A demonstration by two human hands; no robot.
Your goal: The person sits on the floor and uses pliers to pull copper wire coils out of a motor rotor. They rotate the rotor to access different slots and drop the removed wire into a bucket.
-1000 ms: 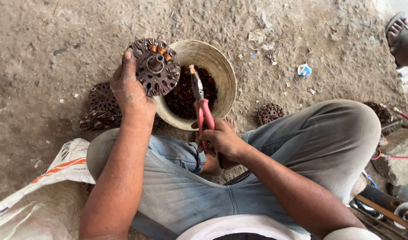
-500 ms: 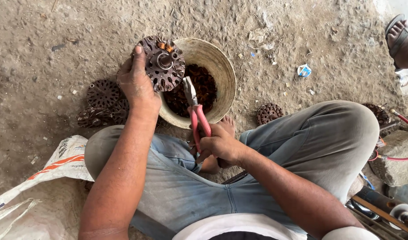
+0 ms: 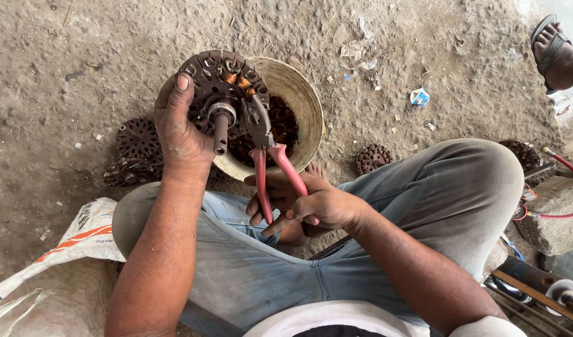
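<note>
While left hand (image 3: 181, 134) grips round rusty stator (image 3: 223, 87), right hand (image 3: 311, 206) clasps red-handled pliers (image 3: 264, 146), worn metal bowl (image 3: 302, 103) beneath

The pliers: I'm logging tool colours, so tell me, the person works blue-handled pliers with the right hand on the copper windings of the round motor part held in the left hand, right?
Not quite: the pliers have red handles, not blue, as the head view shows. Otherwise yes: the right hand works them on the copper windings of the round motor part held in the left hand.
</note>
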